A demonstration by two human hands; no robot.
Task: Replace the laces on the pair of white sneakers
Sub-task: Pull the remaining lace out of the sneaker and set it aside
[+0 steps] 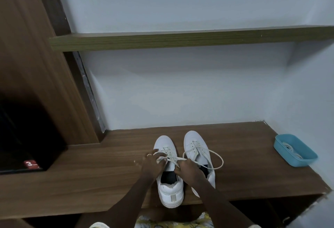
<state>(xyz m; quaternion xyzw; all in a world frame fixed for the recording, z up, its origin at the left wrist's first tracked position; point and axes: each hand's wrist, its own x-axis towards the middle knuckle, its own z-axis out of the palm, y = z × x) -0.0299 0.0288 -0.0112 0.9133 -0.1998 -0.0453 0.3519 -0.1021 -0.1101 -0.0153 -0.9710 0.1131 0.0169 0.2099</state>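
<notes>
Here, from my remote seat, I look down over a patch of yellow flowered cloth (173,222) at the bottom edge, and two bare forearms reaching out over a brown wood-grain desk (72,179). On it, near the front edge, stands a pair of white sneakers, toes pointing at the wall. The left sneaker (169,188) sits nearest me, its heel just at the desk's lip. The left hand (153,162) rests on its lacing, fingers curled and pinched on a pale lace (173,159) at the eyelets. The right hand (188,170) is closed in a pinch on the same lace, which runs taut between the two hands. The right sneaker (195,148) stands just beside its mate and a little further back, partly hidden by the right hand; a loose loop of its own lace (219,161) spills over its right side onto the wood.

Well apart, at the desk's right end, a light blue tray (282,146) holds pale coiled strips, which I take for laces but cannot tell for sure. At left, a dark recess in a wooden cabinet (36,65) carries a small red label (30,164) with a "3". Behind the desk rises a plain pale wall (180,92), crossed higher up by a wooden shelf (180,39).
</notes>
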